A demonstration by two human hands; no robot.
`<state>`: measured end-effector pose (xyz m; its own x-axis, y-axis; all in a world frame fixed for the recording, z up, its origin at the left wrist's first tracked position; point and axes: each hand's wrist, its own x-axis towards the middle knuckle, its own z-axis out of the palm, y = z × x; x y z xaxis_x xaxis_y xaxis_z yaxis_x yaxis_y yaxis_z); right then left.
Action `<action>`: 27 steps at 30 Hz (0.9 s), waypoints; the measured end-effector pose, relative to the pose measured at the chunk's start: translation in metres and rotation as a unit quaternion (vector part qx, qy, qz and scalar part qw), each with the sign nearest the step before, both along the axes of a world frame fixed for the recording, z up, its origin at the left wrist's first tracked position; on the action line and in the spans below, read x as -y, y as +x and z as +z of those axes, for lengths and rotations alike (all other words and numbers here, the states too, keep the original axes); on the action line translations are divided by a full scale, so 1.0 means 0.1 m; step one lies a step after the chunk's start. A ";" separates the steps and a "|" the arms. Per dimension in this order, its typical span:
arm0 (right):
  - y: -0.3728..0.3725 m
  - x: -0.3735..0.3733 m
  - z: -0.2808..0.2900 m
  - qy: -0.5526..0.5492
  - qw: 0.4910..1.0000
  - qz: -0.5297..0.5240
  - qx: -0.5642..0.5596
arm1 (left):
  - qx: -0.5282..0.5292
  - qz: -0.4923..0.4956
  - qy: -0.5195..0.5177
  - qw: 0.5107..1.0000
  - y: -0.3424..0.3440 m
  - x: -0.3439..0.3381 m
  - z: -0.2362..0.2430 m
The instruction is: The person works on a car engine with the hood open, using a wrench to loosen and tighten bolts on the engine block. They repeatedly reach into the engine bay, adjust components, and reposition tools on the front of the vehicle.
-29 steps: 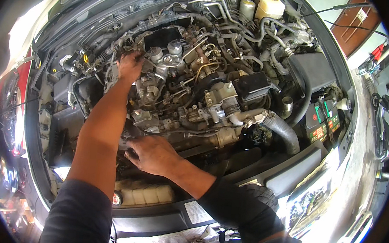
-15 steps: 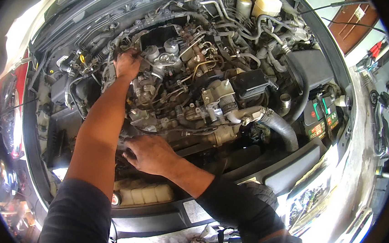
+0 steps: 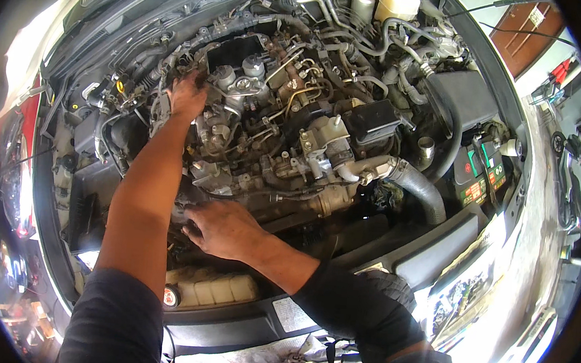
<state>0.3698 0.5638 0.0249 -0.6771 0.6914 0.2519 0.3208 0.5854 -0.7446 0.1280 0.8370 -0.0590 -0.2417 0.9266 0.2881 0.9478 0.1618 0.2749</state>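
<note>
My left hand [image 3: 187,95] reaches deep into the engine bay, its fingers bent down among grimy fittings beside two metal cylindrical housings [image 3: 224,77] and a dark rectangular opening [image 3: 233,50]; what they grip is too small to make out. My right hand [image 3: 222,229] is lower, at the engine's front below a metal bracket [image 3: 204,173], thumb and fingers curled, their tips mostly hidden in shadow. Whatever it holds there is hidden. Around both hands are hoses, metal pipes and the greasy engine [image 3: 279,153].
A battery [image 3: 475,172], black box [image 3: 461,99] and wide hose [image 3: 421,192] lie at right. A pale reservoir [image 3: 396,4] is at the back, a translucent tank [image 3: 217,287] near the front edge [image 3: 238,327]. Beyond the car are a brown door [image 3: 527,33] and a red object [image 3: 560,72].
The scene has shifted a little up and left in the view. My left hand appears slightly higher among the fittings; my right hand stays at the same spot, fingers still curled.
</note>
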 end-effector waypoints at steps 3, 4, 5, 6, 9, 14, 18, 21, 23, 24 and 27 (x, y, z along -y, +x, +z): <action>0.00 0.00 0.01 -0.026 0.999 0.007 0.018 | 0.053 -0.029 -0.021 0.998 -0.05 -0.02 0.06; 0.00 0.00 0.02 -0.024 1.000 0.005 0.011 | 0.061 -0.034 -0.027 0.997 -0.05 -0.02 0.07; 0.00 0.00 0.02 -0.024 1.000 0.004 0.010 | 0.069 -0.020 -0.042 0.996 -0.05 -0.03 0.10; 0.00 -0.01 0.02 -0.023 1.000 0.002 0.002 | 0.077 -0.007 -0.057 0.995 -0.05 -0.03 0.12; 0.02 -0.01 0.02 -0.027 0.999 -0.013 -0.012 | 0.059 -0.013 -0.011 0.998 -0.01 0.01 0.13; 0.02 -0.02 0.03 -0.021 1.000 -0.007 -0.005 | 0.081 -0.017 0.016 0.996 0.03 0.11 0.18; 0.03 -0.05 0.03 -0.039 0.999 -0.008 0.011 | 0.095 -0.008 0.019 0.995 0.05 0.12 0.22; 0.04 -0.05 0.05 -0.028 1.000 -0.007 0.011 | 0.104 -0.027 0.055 0.993 0.07 0.14 0.18; 0.04 -0.05 0.06 -0.024 1.000 -0.006 0.012 | 0.030 -0.031 0.048 0.998 0.06 0.14 0.14; 0.04 -0.05 0.06 -0.025 1.000 -0.003 0.018 | -0.008 -0.029 0.022 0.999 0.04 0.12 0.13; 0.04 -0.05 0.07 -0.036 0.999 -0.007 0.024 | 0.056 -0.036 -0.039 0.997 -0.02 0.04 0.15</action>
<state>0.3739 0.5684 0.0320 -0.6781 0.7156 0.1674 0.3650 0.5257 -0.7684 0.1259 0.8335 -0.0437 -0.2013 0.9611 0.1893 0.9215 0.1203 0.3692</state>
